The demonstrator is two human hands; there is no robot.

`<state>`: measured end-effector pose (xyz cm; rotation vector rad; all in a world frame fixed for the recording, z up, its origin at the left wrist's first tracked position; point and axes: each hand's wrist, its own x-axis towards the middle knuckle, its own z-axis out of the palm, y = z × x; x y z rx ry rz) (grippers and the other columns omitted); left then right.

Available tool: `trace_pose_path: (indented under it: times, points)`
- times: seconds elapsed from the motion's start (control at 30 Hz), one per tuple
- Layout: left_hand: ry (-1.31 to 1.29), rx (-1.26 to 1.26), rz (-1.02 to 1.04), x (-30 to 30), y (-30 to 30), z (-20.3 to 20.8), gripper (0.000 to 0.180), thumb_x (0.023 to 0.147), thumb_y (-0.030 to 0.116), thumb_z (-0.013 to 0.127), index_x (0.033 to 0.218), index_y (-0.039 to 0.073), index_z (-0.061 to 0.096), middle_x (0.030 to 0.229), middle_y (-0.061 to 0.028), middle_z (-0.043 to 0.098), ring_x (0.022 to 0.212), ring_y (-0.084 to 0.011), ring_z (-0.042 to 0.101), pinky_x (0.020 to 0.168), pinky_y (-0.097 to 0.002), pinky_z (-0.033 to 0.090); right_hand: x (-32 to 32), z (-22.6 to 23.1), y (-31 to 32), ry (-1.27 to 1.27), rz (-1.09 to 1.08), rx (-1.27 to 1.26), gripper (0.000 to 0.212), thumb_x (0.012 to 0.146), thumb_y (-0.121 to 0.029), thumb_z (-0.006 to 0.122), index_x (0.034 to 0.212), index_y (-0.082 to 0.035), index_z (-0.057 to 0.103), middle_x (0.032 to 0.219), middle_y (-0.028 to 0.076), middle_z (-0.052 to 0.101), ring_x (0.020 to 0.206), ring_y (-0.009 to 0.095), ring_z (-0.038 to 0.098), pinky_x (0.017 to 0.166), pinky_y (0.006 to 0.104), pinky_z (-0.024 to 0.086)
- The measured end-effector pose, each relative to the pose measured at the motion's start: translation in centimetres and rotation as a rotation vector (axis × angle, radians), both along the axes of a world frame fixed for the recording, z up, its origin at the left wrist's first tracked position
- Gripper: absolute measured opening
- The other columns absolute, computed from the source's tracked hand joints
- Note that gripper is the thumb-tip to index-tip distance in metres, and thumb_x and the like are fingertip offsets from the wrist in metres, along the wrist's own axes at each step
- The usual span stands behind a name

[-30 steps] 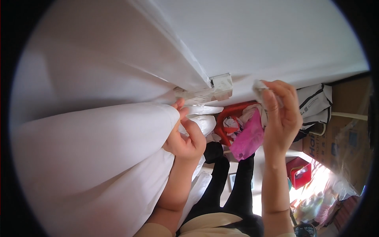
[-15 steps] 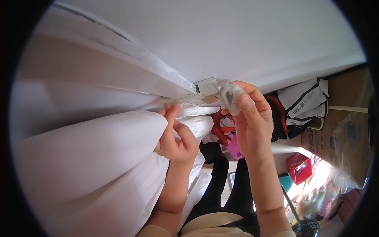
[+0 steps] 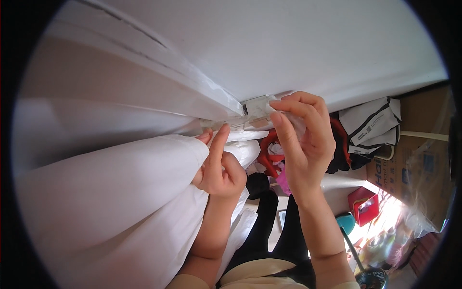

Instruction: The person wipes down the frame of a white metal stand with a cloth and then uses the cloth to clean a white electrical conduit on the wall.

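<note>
My left hand (image 3: 221, 171) is at the edge of a large white curtain (image 3: 110, 183), gripping it back. Its forefinger points up toward the rough white ledge (image 3: 236, 124), and other fingers are curled; the curtain hides part of the hand. Just right of the ledge's end, my right hand (image 3: 308, 137) is raised with thumb and forefinger close together. Around a crumpled whitish wad (image 3: 299, 126) its fingers are bent, and they hide most of it. Whether the wad is paper or cloth I cannot tell.
A smooth white wall (image 3: 308, 48) rises beyond my hands. At the right are a red-rimmed pile of clothes (image 3: 263, 156), a white bag with black bands (image 3: 370, 123), a cardboard box (image 3: 404, 168) and a red box (image 3: 363, 206). My black-trousered legs (image 3: 267, 226) show below.
My right hand has turned and its fingers have reached toward the ledge; the wad, plainly visible before, is now mostly hidden. My left hand has shifted slightly right, its forefinger straighter.
</note>
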<state>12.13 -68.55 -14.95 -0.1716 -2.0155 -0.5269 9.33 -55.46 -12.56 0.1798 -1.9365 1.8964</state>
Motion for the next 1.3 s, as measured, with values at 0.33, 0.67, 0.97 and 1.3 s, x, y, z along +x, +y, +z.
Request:
trace_pose_path:
  times: [0.33, 0.67, 0.97, 1.3]
  points:
    - [-0.033, 0.057, -0.009, 0.1, 0.2, 0.0, 0.046, 0.065, -0.014, 0.044, 0.1, -0.002, 0.071, 0.102, -0.0157, 0.057, 0.087, -0.0233, 0.058, 0.076, -0.0287, 0.048, -1.2, 3.0, 0.3, -0.704, 0.218, -0.578, 0.014, 0.077, -0.008, 0.065, 0.082, 0.004, 0.059, 0.071, -0.001, 0.056, 0.066, 0.003, 0.048, 0.059, 0.0187, 0.039]
    - [-0.112, -0.049, -0.007, 0.4, 0.1, 0.9, 0.04, 0.07, -0.017, 0.04, 0.099, -0.007, 0.066, 0.105, -0.0168, 0.054, 0.086, -0.0236, 0.057, 0.073, -0.0292, 0.049, -0.7, 2.9, -1.6, -0.43, -0.137, -0.089, 0.009, 0.077, -0.004, 0.068, 0.081, 0.001, 0.062, 0.072, 0.008, 0.06, 0.06, 0.014, 0.056, 0.054, 0.0243, 0.043]
    - [-0.064, -0.042, -0.036, -0.1, -0.3, 0.6, 0.04, 0.067, -0.014, 0.041, 0.095, -0.006, 0.068, 0.1, -0.0162, 0.056, 0.081, -0.0234, 0.057, 0.067, -0.0296, 0.048, -1.6, 1.2, 1.8, 0.293, 0.06, 0.607, 0.025, 0.069, -0.002, 0.059, 0.095, -0.002, 0.061, 0.091, 0.007, 0.055, 0.078, 0.024, 0.057, 0.058, 0.0328, 0.048]
    - [-0.077, -0.049, -0.013, 0.2, 0.1, 0.7, 0.039, 0.066, -0.012, 0.046, 0.098, -0.004, 0.066, 0.091, -0.0163, 0.067, 0.074, -0.0271, 0.063, 0.06, -0.0302, 0.045, -0.9, 1.8, 2.0, 0.294, 0.046, 0.628, 0.022, 0.069, -0.003, 0.059, 0.091, -0.001, 0.059, 0.086, 0.008, 0.054, 0.073, 0.025, 0.055, 0.058, 0.0335, 0.047]
